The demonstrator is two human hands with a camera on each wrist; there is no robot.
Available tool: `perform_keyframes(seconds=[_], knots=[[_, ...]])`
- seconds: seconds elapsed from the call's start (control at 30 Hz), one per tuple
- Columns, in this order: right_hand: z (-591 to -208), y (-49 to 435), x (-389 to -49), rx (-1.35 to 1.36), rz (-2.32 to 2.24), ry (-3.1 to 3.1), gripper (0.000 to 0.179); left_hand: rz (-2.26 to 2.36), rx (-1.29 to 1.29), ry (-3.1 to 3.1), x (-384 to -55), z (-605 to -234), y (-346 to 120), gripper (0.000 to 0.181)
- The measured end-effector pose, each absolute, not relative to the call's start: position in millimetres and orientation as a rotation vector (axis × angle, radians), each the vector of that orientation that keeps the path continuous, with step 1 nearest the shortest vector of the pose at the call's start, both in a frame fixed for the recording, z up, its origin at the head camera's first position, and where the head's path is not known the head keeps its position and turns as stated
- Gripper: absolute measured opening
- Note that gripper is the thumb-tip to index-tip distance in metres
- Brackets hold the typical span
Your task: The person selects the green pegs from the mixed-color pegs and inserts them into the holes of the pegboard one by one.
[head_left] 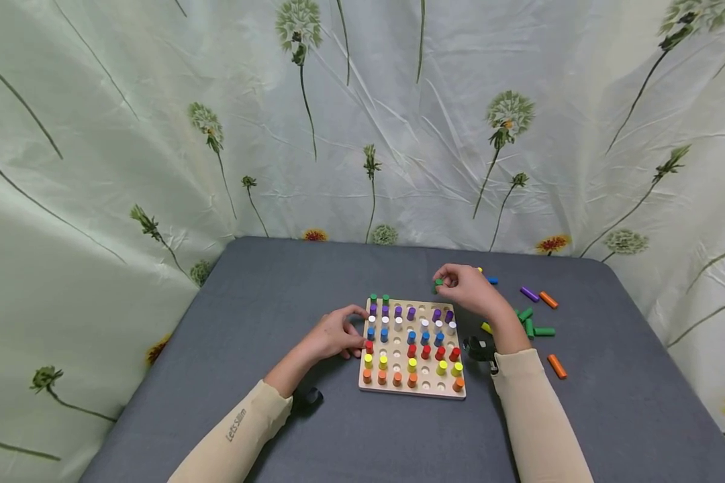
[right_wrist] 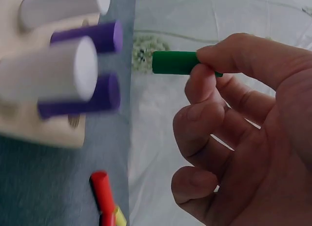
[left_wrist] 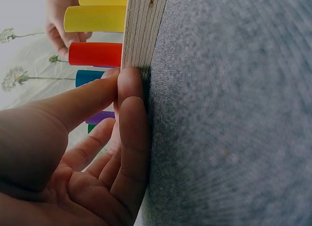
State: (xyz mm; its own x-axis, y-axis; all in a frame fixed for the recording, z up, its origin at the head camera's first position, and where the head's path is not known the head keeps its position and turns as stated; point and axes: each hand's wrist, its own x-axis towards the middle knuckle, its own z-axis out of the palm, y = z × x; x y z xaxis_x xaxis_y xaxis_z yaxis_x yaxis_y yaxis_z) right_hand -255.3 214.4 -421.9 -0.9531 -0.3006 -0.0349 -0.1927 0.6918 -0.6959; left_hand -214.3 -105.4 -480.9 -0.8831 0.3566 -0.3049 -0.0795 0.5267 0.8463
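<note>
A square wooden pegboard (head_left: 401,392) lies on the table, with rows of orange, yellow, red, blue, white and purple pegs. Two green pegs (head_left: 386,299) stand in its far left corner. My left hand (head_left: 332,333) grips the board's left edge, thumb and fingers right at the wooden side (left_wrist: 141,35) in the left wrist view. Beyond the board's far right corner, my right hand (head_left: 468,290) pinches a green peg (right_wrist: 174,62) between thumb and index finger, its free end sticking out. The other fingers are curled below it.
Loose pegs lie right of the board: several green ones (head_left: 544,331), a purple one (head_left: 529,294), and orange ones (head_left: 557,366). A blue peg (head_left: 492,280) lies behind the right hand. A flowered curtain (head_left: 338,134) hangs behind the grey table (head_left: 266,295).
</note>
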Motion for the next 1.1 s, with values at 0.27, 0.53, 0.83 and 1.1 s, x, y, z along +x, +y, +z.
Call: perform_keyframes(seconds=[0.27,0.53,0.83,1.1], knots=[[-417,184,-262,-0.483,-0.994,2.735,0.02,1.325,0.234,2.317,-214,-478,-106,0.047],[-413,163,-265,-0.499,-0.849,2.731,0.019,1.317,0.23,2.322,-214,-479,-105,0.047],[-418,153,-269,-0.524,-0.778,2.678,0.018,1.322,0.212,2.314,-213,-478,-106,0.047],[-424,148,-273,-0.541,-0.696,2.665,0.017,1.334,0.222,2.311,-214,-480,-107,0.046]])
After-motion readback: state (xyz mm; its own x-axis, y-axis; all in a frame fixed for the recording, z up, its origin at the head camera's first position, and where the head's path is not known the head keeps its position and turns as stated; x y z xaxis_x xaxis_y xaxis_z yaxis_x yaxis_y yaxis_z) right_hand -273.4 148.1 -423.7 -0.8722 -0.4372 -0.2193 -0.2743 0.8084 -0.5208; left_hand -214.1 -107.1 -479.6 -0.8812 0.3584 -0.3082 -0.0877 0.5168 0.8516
